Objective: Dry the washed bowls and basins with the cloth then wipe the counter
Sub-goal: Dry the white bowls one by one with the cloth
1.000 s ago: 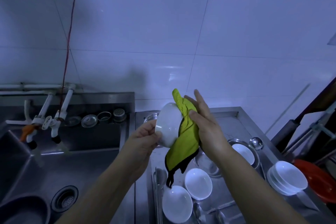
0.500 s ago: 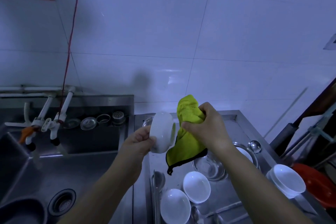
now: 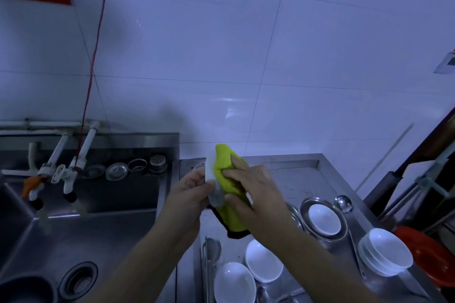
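A small white bowl (image 3: 212, 179) is held on edge above the steel counter (image 3: 295, 179), seen edge-on and blurred. My left hand (image 3: 190, 193) pinches its rim from the left. My right hand (image 3: 256, 189) presses a yellow-green cloth with a black hem (image 3: 226, 170) into the bowl, thumb curled under the cloth. The cloth's tail hangs down below my right wrist. Most of the bowl is hidden by the cloth and my fingers.
Two white bowls (image 3: 263, 261) lie on the counter below my hands, another sits in a steel basin (image 3: 323, 219), and a stack of white bowls (image 3: 385, 251) stands right. A ladle (image 3: 343, 203), a red basin (image 3: 433, 258), the sink (image 3: 73, 229) and taps (image 3: 69, 177) surround them.
The bowl turned from showing its outside to edge-on. My right hand moved from bunching the cloth beside the bowl to pressing it into the bowl. Both hands stayed at about the same height.
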